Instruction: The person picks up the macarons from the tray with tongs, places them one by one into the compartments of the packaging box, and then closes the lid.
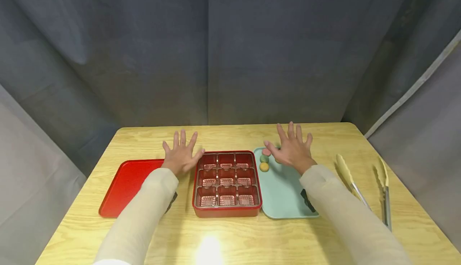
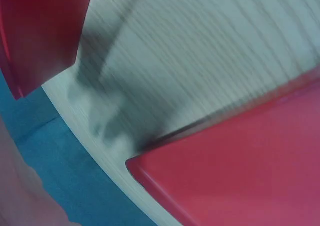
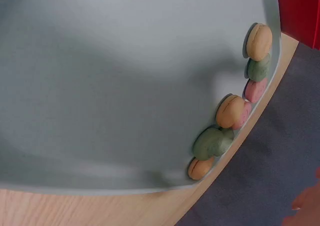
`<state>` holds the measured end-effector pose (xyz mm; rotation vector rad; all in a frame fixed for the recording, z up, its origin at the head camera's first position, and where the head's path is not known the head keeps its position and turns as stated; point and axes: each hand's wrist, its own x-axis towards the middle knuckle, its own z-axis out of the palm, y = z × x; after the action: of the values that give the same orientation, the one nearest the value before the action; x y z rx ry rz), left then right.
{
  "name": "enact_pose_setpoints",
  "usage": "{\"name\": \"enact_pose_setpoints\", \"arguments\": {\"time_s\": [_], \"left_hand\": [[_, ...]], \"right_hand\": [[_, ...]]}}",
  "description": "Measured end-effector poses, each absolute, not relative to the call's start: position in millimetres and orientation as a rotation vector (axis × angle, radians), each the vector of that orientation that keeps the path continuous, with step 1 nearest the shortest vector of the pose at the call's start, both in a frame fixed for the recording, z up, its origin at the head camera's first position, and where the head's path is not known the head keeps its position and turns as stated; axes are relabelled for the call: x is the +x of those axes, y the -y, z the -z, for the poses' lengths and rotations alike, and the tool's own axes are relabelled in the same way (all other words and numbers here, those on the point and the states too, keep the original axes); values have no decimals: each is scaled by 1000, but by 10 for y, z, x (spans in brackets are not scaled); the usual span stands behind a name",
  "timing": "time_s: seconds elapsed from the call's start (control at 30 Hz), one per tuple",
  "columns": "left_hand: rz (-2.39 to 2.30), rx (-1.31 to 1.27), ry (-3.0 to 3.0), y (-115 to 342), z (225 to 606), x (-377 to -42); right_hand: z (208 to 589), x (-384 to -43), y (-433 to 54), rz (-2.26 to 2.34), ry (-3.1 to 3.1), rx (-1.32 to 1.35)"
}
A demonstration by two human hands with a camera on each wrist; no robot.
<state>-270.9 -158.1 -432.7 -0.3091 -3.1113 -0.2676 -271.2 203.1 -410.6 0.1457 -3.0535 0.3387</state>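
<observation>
"On the pale tray, beside the red box: those macarons. How will they handle?"

"Light and fragile, probably; pinch softly by the sides."

"Left hand, right hand?"

"Each grip spread apart, holding nothing."

"Wrist views?"

"The right one shows macarons the right hand hides from the head view."

On the tabletop, a red box of nine compartments stands between a red tray and a green tray. The left hand's grip is spread wide by the box's far left corner; the right hand's grip, likewise splayed, is at the green tray's far edge, near macarons. Two tongs lie rightmost.
</observation>
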Motion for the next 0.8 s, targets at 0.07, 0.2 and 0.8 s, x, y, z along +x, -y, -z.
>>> {"name": "enact_pose_setpoints", "arguments": {"time_s": [0.07,0.2,0.8], "left_hand": [[294,-311,3105,1572,4351,-2696],[333,-303,3112,1542,4362,-2651],[909,-221,3032,1466,4358,-2252]], "right_hand": [[4115,-2676,-2058,-334,3063,142],[4141,-2595,-2162,-329,3062,133],[4188,-1941,-2976,-395,3000,-78]]}}
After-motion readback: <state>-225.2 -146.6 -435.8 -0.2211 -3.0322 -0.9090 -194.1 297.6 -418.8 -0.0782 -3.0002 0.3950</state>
